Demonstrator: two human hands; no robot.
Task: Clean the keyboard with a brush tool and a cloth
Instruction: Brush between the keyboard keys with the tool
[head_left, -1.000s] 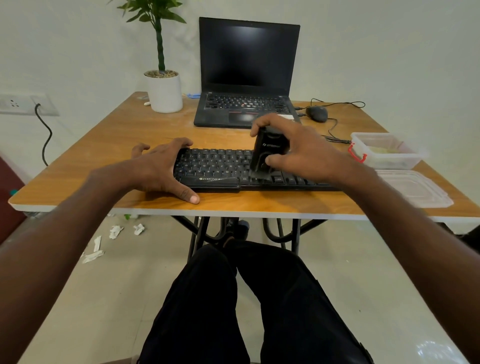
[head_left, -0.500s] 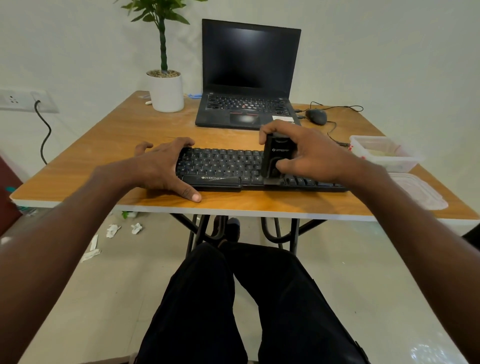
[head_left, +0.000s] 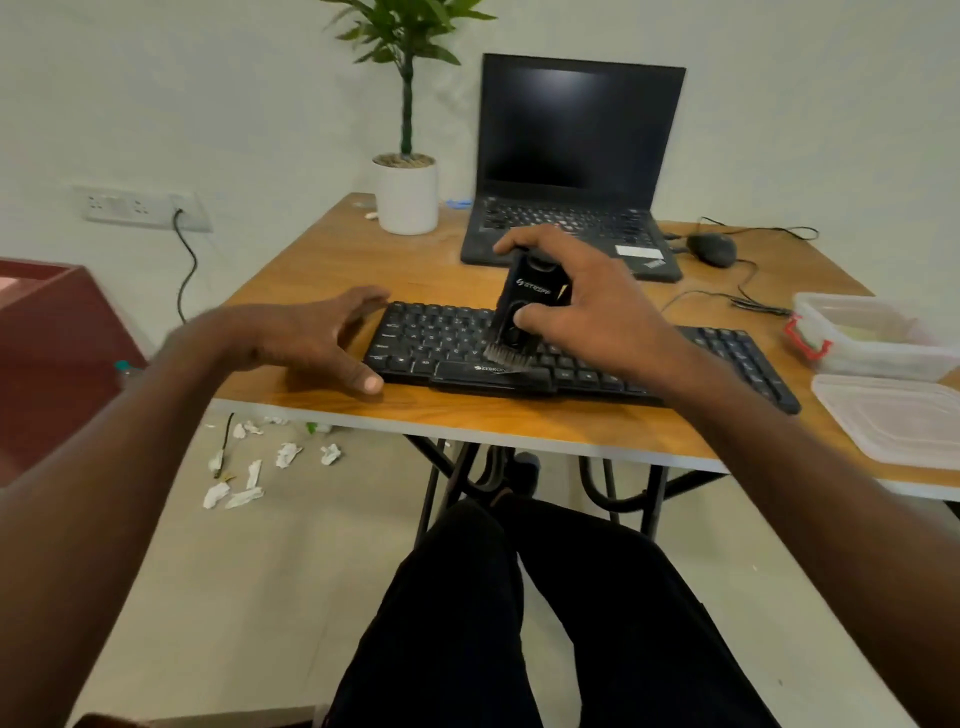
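Note:
A black keyboard (head_left: 727, 358) lies along the near edge of the wooden table (head_left: 363, 260). My right hand (head_left: 587, 312) grips a black brush tool (head_left: 527, 301) upright over the keyboard's middle, and its grey bristles touch the lower key rows. At the keyboard's left end is my left hand (head_left: 306, 338), fingers spread and relaxed, thumb on the table by the front left corner. I see no cloth.
Behind the keyboard stands an open black laptop (head_left: 571, 156), with a white potted plant (head_left: 406, 195) to its left and a wired mouse (head_left: 711, 248) to its right. A clear plastic box (head_left: 872, 338) and its lid (head_left: 898, 415) lie at the right edge. Paper scraps litter the floor.
The brush has moved left along the keyboard, from right of the middle to the middle. My left hand has shifted slightly off the keyboard's left end. My head has turned, shifting the view.

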